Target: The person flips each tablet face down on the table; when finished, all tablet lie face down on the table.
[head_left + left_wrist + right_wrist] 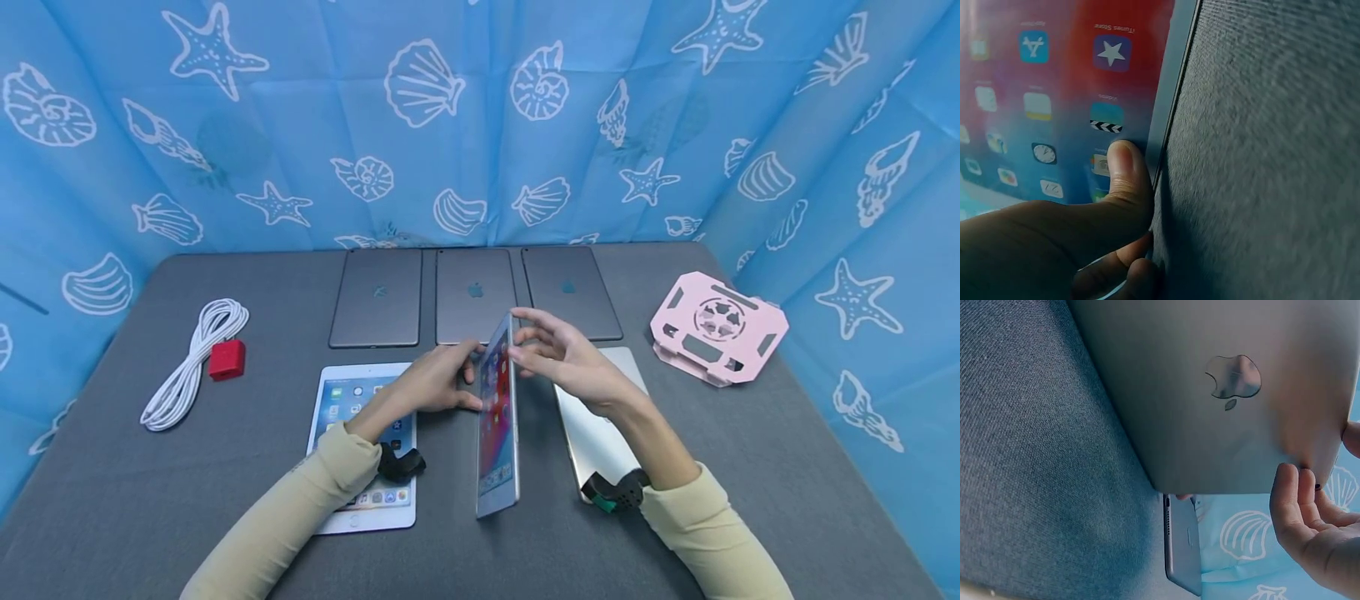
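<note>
A tablet with a lit-looking icon screen stands on its long edge, nearly upright, between both hands. My left hand pinches its lower far corner, the thumb on the screen and fingers curled beneath. At the upper far corner, my right hand grips the same tablet, with fingertips against the silver back, which bears an apple logo. Under my left forearm lies a white-framed tablet, screen up. A silver tablet, back up, lies under my right wrist.
Three dark grey tablets, the left one, the middle one and the right one, lie back up along the far edge. A coiled white cable and red charger are at left, a pink stand at right. A blue curtain hangs behind.
</note>
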A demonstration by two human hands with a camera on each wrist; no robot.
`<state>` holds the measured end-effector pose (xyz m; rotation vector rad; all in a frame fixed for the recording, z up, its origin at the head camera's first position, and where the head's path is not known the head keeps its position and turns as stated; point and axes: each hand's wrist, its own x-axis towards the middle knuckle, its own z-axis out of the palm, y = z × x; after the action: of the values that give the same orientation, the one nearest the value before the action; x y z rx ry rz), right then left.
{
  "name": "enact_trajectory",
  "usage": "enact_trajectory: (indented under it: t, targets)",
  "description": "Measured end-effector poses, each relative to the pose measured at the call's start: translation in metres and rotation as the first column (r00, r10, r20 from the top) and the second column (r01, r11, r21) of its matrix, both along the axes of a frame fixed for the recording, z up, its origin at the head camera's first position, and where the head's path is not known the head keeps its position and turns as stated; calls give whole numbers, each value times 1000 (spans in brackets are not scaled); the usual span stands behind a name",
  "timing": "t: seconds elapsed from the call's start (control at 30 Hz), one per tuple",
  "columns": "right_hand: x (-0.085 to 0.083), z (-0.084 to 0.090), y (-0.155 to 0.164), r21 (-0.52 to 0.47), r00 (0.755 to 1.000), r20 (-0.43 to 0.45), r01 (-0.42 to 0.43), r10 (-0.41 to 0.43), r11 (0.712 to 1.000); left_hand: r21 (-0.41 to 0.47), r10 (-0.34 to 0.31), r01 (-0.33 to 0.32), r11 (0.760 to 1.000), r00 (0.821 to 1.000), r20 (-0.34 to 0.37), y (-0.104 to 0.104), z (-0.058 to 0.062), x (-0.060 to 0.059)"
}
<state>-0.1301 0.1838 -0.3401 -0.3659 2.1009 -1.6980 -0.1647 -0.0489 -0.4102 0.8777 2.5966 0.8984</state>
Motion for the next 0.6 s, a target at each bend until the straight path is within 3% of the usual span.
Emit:
enact_trajectory:
  t: [0.17,0.33,0.47,0.6]
  targets:
    - [1,-1,-1,3,1000,-31,-7,7,1000,-12,-35,35,999,999,-39,8,0,2]
    - [2,-1,0,8,999,-44,-5,5,1000,8,-54,54,999,998,-22,10,-1,3]
    - [3,-2,1,7,999,-39,-3,4,1000,117,-118,108,987,990,78,7,3,2]
    - [2,-5,2,4,1000,-26,-16,16,1000,278,-192,131,952,960,202,2,15,3]
